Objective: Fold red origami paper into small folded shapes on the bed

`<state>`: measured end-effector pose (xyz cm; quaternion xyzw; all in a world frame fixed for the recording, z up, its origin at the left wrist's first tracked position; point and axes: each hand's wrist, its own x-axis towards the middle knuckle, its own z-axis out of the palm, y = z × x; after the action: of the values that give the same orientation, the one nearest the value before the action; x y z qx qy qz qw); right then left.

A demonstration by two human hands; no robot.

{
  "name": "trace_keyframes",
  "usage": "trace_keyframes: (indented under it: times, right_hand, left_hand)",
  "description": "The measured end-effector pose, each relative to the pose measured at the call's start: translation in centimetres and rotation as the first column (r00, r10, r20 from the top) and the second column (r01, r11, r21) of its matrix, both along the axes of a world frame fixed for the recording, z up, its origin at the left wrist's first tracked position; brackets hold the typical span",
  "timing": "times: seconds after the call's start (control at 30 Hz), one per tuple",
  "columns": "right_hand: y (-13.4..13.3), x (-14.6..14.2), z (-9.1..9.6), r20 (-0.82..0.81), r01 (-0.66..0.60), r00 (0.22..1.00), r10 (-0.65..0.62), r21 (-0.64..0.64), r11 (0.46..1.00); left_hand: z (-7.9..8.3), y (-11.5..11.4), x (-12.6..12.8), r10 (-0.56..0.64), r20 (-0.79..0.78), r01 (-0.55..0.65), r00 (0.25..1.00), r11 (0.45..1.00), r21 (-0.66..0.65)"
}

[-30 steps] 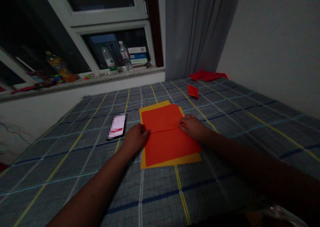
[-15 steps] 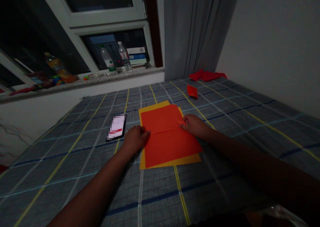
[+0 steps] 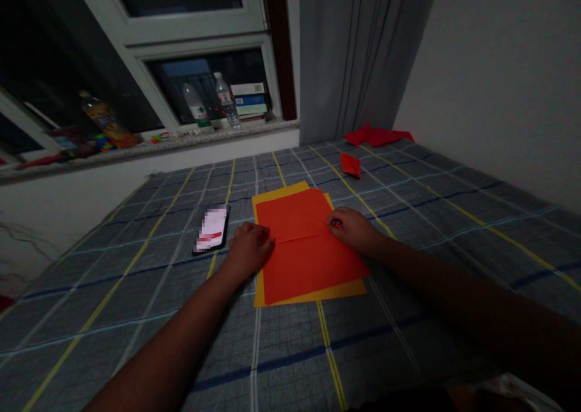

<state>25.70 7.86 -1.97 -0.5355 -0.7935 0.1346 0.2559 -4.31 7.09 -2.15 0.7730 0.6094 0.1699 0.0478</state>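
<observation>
Paper (image 3: 304, 261), red and creased, lies on a yellow sheet (image 3: 342, 290) mid-view from my remote seat, left hand (image 3: 249, 248) at its nine o'clock, right hand (image 3: 353, 227) at three, both curled, apparently steadying it; whether either pinches, I cannot tell.

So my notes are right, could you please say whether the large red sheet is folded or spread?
Spread: the red sheet lies open over yellow paper, a crease crossing it between the left hand and right hand.

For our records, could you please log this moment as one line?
left hand: at left edge of red paper; right hand: at its right edge; red paper: creased, atop yellow paper; phone: left of papers
</observation>
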Motion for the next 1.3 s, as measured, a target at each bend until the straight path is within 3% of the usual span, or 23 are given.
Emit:
trace_keyframes:
  times: [0.2, 0.4, 0.67, 0.83, 0.97, 1.13, 1.3]
  right_hand:
    - [-0.4, -0.1, 0.8, 0.208, -0.277, 0.942, 0.261, 0.048, 0.96]
    - [-1.2, 0.3, 1.5, 0.296, -0.349, 0.894, 0.337, -0.013, 0.937]
    - [-2.2, 0.7, 1.6, 0.406, -0.324, 0.852, 0.332, -0.09, 0.942]
    - [-2.8, 0.5, 1.6, 0.39, -0.281, 0.876, 0.283, -0.065, 0.958]
    - [-2.8, -0.3, 2.0, 0.406, -0.23, 0.88, 0.247, -0.091, 0.969]
    - [-2.4, -1.0, 1.8, 0.295, -0.151, 0.943, 0.153, -0.031, 0.988]
    - [-2.0, -0.9, 0.8, 0.108, -0.043, 0.993, 0.048, -0.051, 0.998]
  left_hand:
    - [0.0, -0.2, 0.2, 0.008, -0.027, -0.008, 1.0, 1.0, 0.016]
    - [0.8, -0.8, 0.3, -0.024, -0.068, 0.025, 0.997, 1.0, 0.009]
    - [0.7, -0.7, 0.0, -0.066, -0.044, 0.065, 0.997, 0.998, -0.023]
    - [1.0, -0.5, -0.2, -0.076, 0.051, 0.079, 0.996, 0.995, -0.053]
    - [1.6, -0.8, -0.2, -0.019, 0.04, 0.021, 0.999, 0.998, -0.064]
    - [1.6, -0.8, 0.0, 0.04, 0.067, -0.032, 0.997, 0.992, -0.12]
    - [1.6, -0.4, 0.0, 0.081, 0.146, -0.055, 0.986, 0.984, -0.168]
